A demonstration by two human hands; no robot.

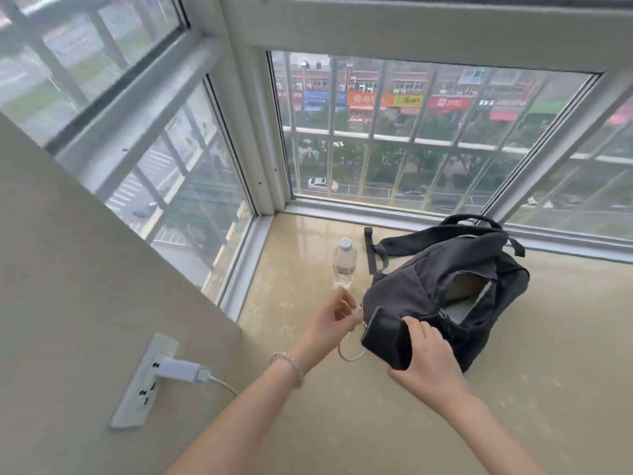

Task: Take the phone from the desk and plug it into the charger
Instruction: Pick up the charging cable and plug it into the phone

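A black phone (pixel 385 339) is gripped in my right hand (pixel 423 358), held tilted above the beige ledge with its lower end pointing left. My left hand (pixel 330 322) pinches the white cable (pixel 349 354) close to its plug, right beside the phone's end. Whether the plug sits in the port I cannot tell. The cable loops down under the phone. A white charger brick (pixel 178 370) sits plugged into the wall socket (pixel 144 382) at lower left, its cable running off behind my left forearm.
A dark grey backpack (pixel 445 289), unzipped, lies on the ledge (pixel 513 389) just behind the phone. A clear water bottle (pixel 343 264) stands left of it. Barred windows close off the ledge at the back and left.
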